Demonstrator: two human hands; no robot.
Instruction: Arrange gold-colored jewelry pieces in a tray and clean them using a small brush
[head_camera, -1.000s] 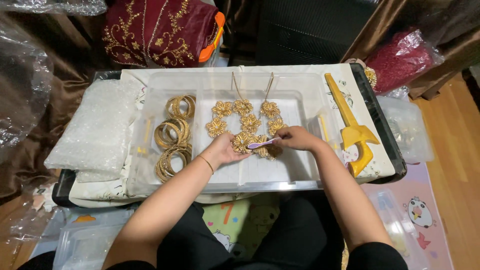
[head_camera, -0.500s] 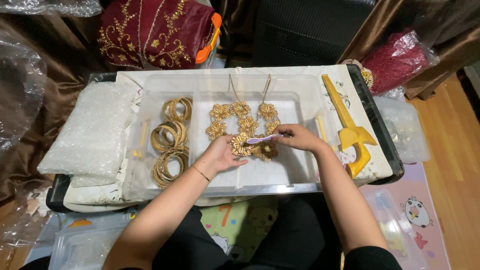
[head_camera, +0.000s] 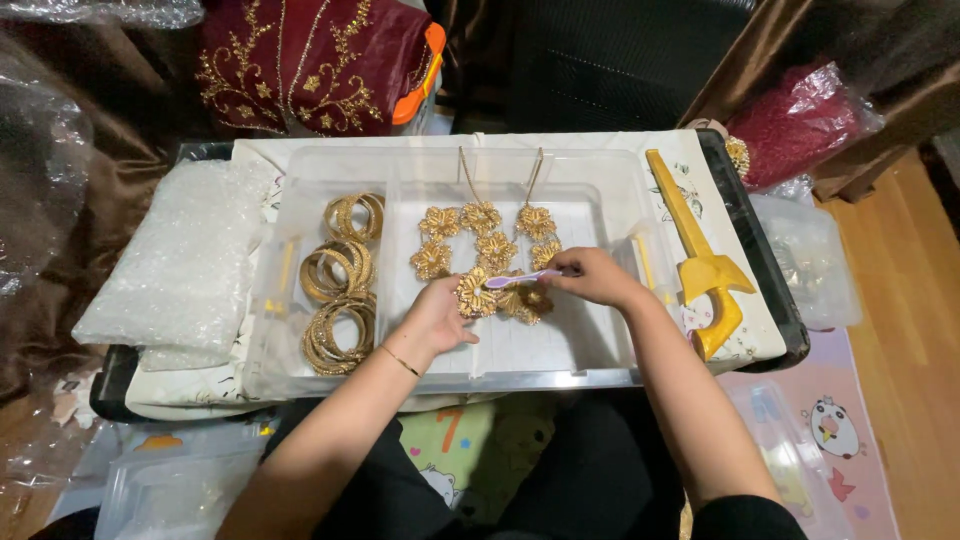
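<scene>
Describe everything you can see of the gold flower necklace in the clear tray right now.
The gold flower-shaped necklace lies flat in the clear plastic tray, metallic blossoms linked in a cluster with two thin strands running toward the far wall. The left hand pinches a lower flower; the right hand lays a small purple brush across it.

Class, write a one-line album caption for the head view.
Left hand steadies a gold flower necklace while right hand brushes it with a small purple brush.

A black rectangular tray (head_camera: 790, 330) is carrying a white cloth (head_camera: 260, 160), a clear plastic box (head_camera: 620, 190), a bubble-wrap bag (head_camera: 180, 260) and a yellow plastic tool (head_camera: 700, 260).
</scene>
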